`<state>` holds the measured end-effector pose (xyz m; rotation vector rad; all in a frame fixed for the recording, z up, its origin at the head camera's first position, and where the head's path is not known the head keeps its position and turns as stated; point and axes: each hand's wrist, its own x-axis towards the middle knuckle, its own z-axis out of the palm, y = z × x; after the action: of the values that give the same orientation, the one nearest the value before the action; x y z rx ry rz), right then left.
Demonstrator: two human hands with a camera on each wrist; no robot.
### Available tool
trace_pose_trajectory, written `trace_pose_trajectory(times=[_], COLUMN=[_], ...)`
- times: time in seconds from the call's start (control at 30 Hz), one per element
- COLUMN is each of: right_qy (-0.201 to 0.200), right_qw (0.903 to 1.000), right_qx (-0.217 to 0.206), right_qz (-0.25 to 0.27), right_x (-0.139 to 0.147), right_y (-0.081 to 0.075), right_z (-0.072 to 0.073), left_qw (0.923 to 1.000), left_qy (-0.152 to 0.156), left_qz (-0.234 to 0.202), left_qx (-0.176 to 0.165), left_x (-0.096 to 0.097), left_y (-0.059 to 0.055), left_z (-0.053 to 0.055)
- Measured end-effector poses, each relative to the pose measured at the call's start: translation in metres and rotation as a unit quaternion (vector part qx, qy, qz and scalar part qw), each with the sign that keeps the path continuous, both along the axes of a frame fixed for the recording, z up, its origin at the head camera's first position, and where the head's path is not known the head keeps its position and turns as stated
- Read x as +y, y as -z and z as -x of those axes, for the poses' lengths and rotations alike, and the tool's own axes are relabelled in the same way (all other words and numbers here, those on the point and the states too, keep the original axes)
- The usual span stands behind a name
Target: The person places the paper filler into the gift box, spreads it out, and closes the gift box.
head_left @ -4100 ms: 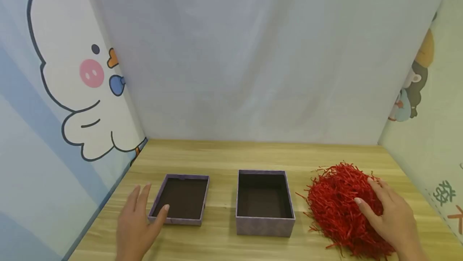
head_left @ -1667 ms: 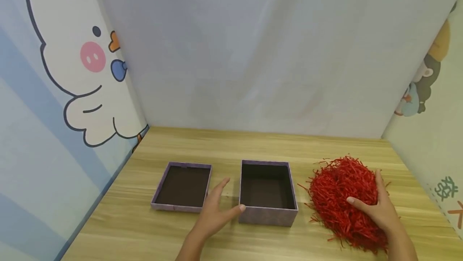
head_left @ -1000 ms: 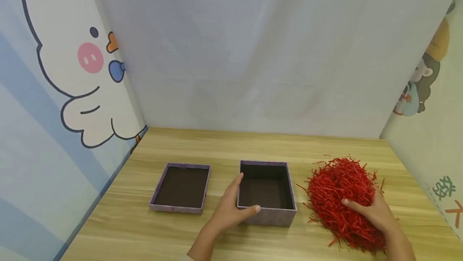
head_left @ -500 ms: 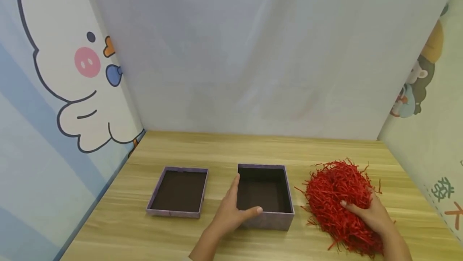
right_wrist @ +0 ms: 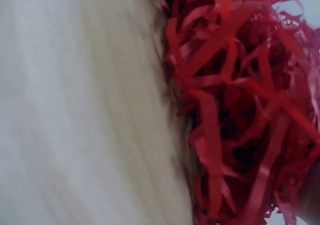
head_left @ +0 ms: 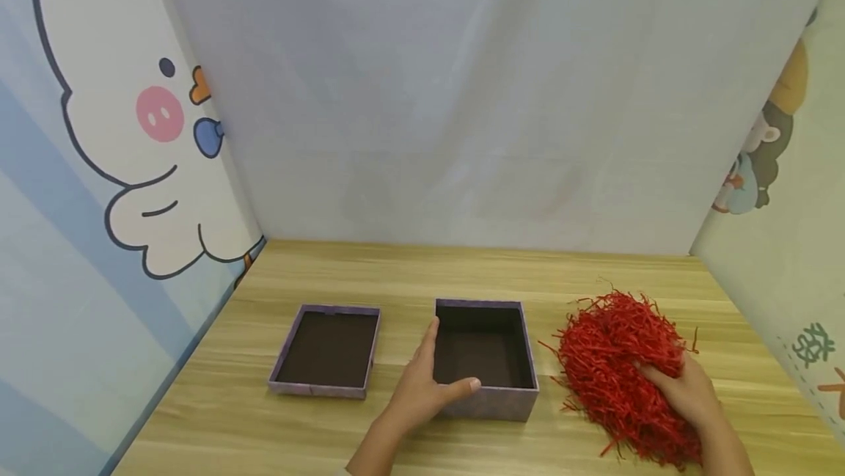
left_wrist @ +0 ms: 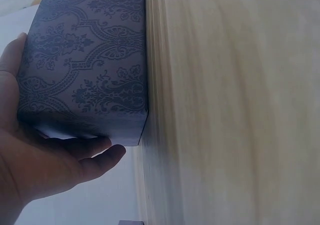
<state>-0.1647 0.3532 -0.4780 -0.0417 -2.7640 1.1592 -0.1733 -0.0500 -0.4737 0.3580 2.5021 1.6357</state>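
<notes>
A purple-grey box (head_left: 491, 404) with a dark inside stands open-topped mid-table. My left hand (head_left: 417, 390) holds its near left corner, thumb at the front rim and fingers along the left side. The left wrist view shows the box's damask-patterned wall (left_wrist: 90, 50) between thumb and fingers of the left hand (left_wrist: 45, 167). To the right lies a loose heap of red shredded paper (head_left: 607, 373). My right hand (head_left: 692, 397) grips into its right side, fingers buried and hidden, thumb partly sunk. Red strips (right_wrist: 240, 105) fill the right half of the right wrist view.
A shallow matching lid (head_left: 323, 390) lies inside-up on the wooden table (head_left: 409, 271), left of the box. A grey-white curtain (head_left: 409, 94) hangs behind the table. Printed cloths (head_left: 72, 278) close off both sides.
From beside the lid, my left hand has moved right to the box's near left corner. My right hand has sunk deeper into the shredded paper, its thumb tip now covered.
</notes>
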Motion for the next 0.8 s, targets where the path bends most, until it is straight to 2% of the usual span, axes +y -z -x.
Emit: trace_pose_trajectory(times=[0.2,0.37,0.67,0.8], right_qy=[0.037,0.058,0.083,0.103], right_qw=[0.9993,0.9982,0.9937,0.9905], right_qx=[-0.001,0.016,0.061,0.064], right_qz=[-0.008,-0.001,0.044,0.066], right_x=[0.003,0.000,-0.006,-0.007], right_y=[-0.002,-0.005,-0.019,-0.023], right_z=[-0.002,-0.003,-0.009,-0.011], left_qw=[1.0000,0.9999,0.9999,0.9999], left_qy=[0.008,0.010,0.013,0.013], left_qz=[0.001,0.008,0.011,0.009], left_qx=[-0.002,-0.001,0.000,-0.003], left_x=[0.000,-0.001,-0.001,-0.001], left_y=[-0.001,-0.001,-0.002,-0.002], left_z=[0.001,0.001,0.001,0.001])
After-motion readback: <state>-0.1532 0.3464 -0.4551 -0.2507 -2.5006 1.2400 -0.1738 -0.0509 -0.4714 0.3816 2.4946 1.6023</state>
